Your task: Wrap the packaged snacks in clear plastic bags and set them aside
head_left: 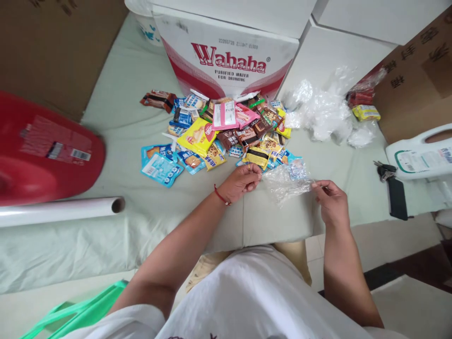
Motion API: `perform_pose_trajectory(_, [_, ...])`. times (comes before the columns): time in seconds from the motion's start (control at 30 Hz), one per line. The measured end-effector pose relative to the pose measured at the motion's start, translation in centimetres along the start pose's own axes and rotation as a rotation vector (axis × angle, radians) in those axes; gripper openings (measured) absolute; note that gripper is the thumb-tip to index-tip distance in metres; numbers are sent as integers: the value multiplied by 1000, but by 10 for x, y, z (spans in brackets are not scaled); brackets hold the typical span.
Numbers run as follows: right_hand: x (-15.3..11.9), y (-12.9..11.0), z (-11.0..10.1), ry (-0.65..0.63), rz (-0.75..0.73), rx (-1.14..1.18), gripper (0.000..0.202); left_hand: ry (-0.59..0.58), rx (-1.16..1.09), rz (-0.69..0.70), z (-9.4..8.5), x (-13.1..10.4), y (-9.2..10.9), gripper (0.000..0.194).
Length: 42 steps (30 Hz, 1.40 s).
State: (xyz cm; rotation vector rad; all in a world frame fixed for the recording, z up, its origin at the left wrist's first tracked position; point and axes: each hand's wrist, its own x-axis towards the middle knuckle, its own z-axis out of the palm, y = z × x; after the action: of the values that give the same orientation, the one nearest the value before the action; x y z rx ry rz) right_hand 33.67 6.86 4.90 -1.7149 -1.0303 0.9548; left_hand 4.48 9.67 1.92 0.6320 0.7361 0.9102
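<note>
A clear plastic bag [287, 181] is stretched between my two hands, low over the table's front edge. My left hand [243, 182], with a red string on the wrist, pinches its left end. The fingers of my right hand [329, 197] are closed on its right end. Just beyond lies a heap of wrapped snacks, among them a yellow packet [198, 136], a pink packet [226, 116] and a brown packet [249, 137]. Light blue packets [162, 169] lie at the heap's left side.
A Wahaha carton [233, 56] stands behind the heap. Crumpled clear plastic [326, 110] lies at the back right, near a white jug [423, 153] and keys [385, 171]. On the left are a red container [45, 150] and a white roll [60, 212].
</note>
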Motion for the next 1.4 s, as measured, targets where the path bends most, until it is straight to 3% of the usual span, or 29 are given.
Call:
perform_pose_trajectory(0.2, [-6,-22,0,-96,38,135,32,48,-120,170,3,-2,-2,44])
perform_pose_trajectory(0.33, [-11,-27,15,-69,-29,54,27,-79,-133,157,2,-11,-4,32])
perform_pose_trajectory(0.47, [-23,-31,44,-79,-271,-84,15,-166,-50,97,4,-13,-9,32])
perform_pose_trajectory(0.63, [-43,-29,74,-176,-531,-382,16,-77,131,35,13,-6,-19,52])
perform_pose_trajectory(0.77, [-49,-21,82,-201,-619,-530,23,-13,104,37,15,-4,-20,59])
perform_pose_trajectory(1.0, [-51,-14,85,-212,-792,-628,23,2,147,1,13,-3,-23,58])
perform_pose_trajectory(1.13, [-54,-17,80,-246,-741,-392,19,50,105,0,13,-1,-23,52])
perform_pose_trajectory(1.27, [-57,-21,69,-74,-575,-257,14,56,101,20,14,-2,-23,46])
perform_pose_trajectory(1.4, [-60,-20,70,-37,-583,-288,15,41,124,49,14,-2,-23,43])
